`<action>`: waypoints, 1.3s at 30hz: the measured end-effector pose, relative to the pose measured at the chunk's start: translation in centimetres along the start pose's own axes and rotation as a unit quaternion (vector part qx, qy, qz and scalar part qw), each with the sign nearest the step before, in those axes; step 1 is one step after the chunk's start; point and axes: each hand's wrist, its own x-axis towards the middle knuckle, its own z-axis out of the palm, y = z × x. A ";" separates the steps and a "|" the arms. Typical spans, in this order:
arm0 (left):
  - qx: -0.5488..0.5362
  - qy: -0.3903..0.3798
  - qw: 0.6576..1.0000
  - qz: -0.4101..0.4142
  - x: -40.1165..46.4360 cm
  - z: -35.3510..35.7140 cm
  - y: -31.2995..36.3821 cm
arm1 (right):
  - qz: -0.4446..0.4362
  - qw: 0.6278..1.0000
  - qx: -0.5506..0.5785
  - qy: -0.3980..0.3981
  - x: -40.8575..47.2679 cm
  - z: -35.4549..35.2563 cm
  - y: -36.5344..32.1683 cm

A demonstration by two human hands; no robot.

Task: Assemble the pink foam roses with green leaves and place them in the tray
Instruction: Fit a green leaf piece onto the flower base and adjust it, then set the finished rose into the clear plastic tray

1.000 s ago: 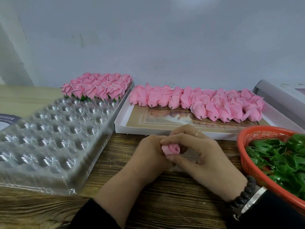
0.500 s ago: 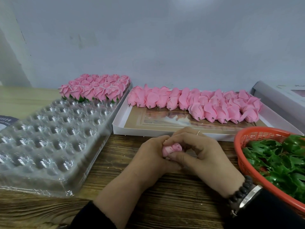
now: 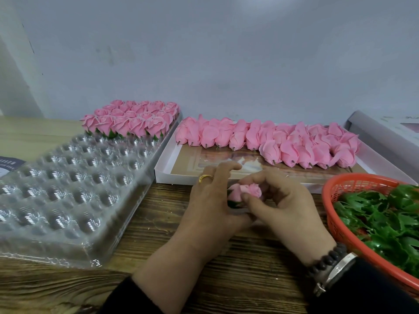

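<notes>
A pink foam rose (image 3: 246,191) with a bit of green leaf at its base sits between both hands above the wooden table. My left hand (image 3: 212,200) cups it from the left, and my right hand (image 3: 278,200) pinches its petals with thumb and forefinger. The clear plastic tray (image 3: 68,189) with round cups lies to the left; several finished roses with leaves (image 3: 131,120) fill its far rows. Bare pink roses (image 3: 272,141) lie in rows in a white box (image 3: 172,177). Green leaves (image 3: 390,220) fill an orange basket (image 3: 333,214) at the right.
A grey wall stands close behind the table. A white box lid (image 3: 374,137) leans at the far right. A dark printed card (image 3: 9,164) lies at the left edge. Bare wooden tabletop (image 3: 147,257) shows in front of the tray and under my arms.
My hands have turned the rose so its bloom faces up more. My left fingers have opened out and lifted over the box edge. My right thumb and forefinger now work at the petals.
</notes>
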 end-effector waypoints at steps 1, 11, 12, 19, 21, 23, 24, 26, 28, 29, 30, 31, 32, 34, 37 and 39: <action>0.024 0.013 0.999 0.020 -0.1 0.0 0.2 | 0.011 1.000 0.006 0.008 0.0 0.0 0.1; 0.084 0.058 0.992 0.079 -0.3 0.2 1.0 | 0.055 0.996 0.064 0.013 0.0 0.8 0.0; 0.089 0.062 0.991 0.080 -0.3 0.1 1.1 | 0.055 0.996 0.070 0.020 0.1 0.8 0.0; 0.057 0.091 0.992 0.073 -0.1 0.0 0.6 | 0.037 0.993 0.107 0.033 -0.2 0.9 -0.2; 0.001 0.100 0.993 0.062 -0.1 -0.1 0.4 | 0.036 0.990 0.120 0.072 -0.2 0.9 0.0; -0.041 0.116 0.991 0.046 0.1 -0.3 0.2 | 0.042 0.984 0.129 0.115 -0.3 1.1 0.3; -0.059 0.128 0.989 0.037 0.2 -0.5 0.2 | 0.037 0.985 0.111 0.128 -0.3 1.3 0.3; -0.099 0.148 0.984 0.022 0.5 -0.9 0.4 | 0.025 0.987 0.066 0.146 -0.3 2.2 0.2; -0.129 0.170 0.977 0.012 1.0 -1.6 0.7 | 0.016 0.989 0.031 0.144 -0.2 3.4 0.1; -0.137 0.186 0.973 0.011 1.2 -2.2 0.9 | 0.009 0.992 0.014 0.129 -0.1 4.2 -0.1; -0.141 0.202 0.969 0.016 1.5 -2.8 1.2 | 0.000 0.995 -0.006 0.103 0.0 4.9 -0.3; -0.137 0.212 0.967 0.026 1.9 -3.6 1.5 | -0.007 0.997 -0.027 0.071 0.0 5.4 -0.4; -0.127 0.219 0.967 0.040 2.4 -4.6 1.9 | -0.009 0.998 -0.045 0.040 0.0 5.7 -0.4; -0.125 0.247 0.959 0.066 3.7 -7.4 2.2 | -0.001 0.998 -0.067 0.005 -0.2 5.5 -0.2; -0.130 0.321 0.937 0.046 6.1 -13.5 0.7 | -0.003 0.997 -0.075 -0.008 -0.5 5.1 -0.1; -0.094 0.354 0.930 0.015 7.2 -17.4 -1.5 | -0.004 0.996 -0.081 -0.032 -0.4 5.2 -0.2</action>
